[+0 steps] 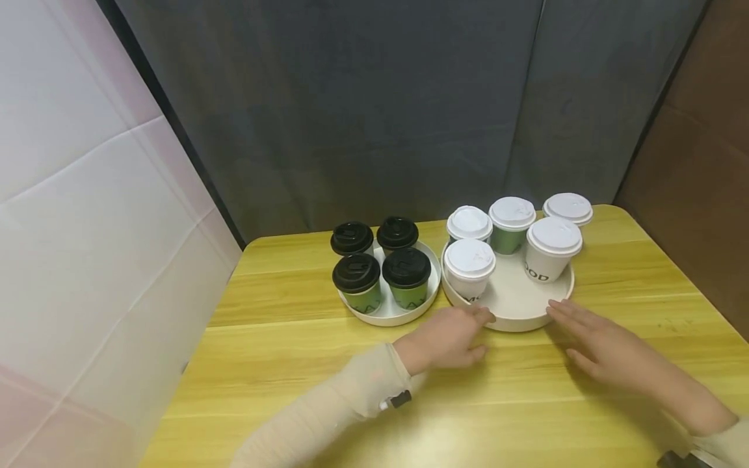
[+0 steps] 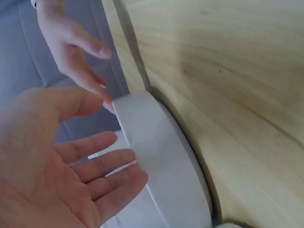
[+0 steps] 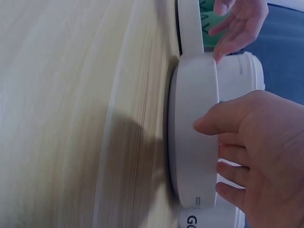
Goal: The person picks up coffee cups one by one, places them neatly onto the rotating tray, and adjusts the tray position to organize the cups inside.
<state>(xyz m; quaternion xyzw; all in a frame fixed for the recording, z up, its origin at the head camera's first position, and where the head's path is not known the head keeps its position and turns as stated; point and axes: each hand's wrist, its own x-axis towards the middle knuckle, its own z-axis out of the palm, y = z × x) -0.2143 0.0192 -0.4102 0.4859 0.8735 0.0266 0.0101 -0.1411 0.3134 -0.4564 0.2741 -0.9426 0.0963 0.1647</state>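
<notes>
Near the front of the white round right tray (image 1: 515,312) are both hands, fingers mostly straight. My left hand (image 1: 447,338) is at its front-left rim, and my right hand (image 1: 608,344) is at its front-right rim. In the left wrist view the left hand's fingertips (image 2: 126,154) lie at the tray rim; firm contact cannot be told. On this tray stand several white-lidded paper cups, including a white one (image 1: 468,286) at front left, a lettered one (image 1: 544,263) at right and a green one (image 1: 508,239) behind.
Left of it, a smaller white tray (image 1: 391,320) holds several black-lidded green cups (image 1: 409,296). At the back right another white-lidded cup (image 1: 567,207) is partly hidden; whether it stands on the tray is unclear. A dark curtain (image 1: 351,117) hangs behind the wooden table (image 1: 281,364).
</notes>
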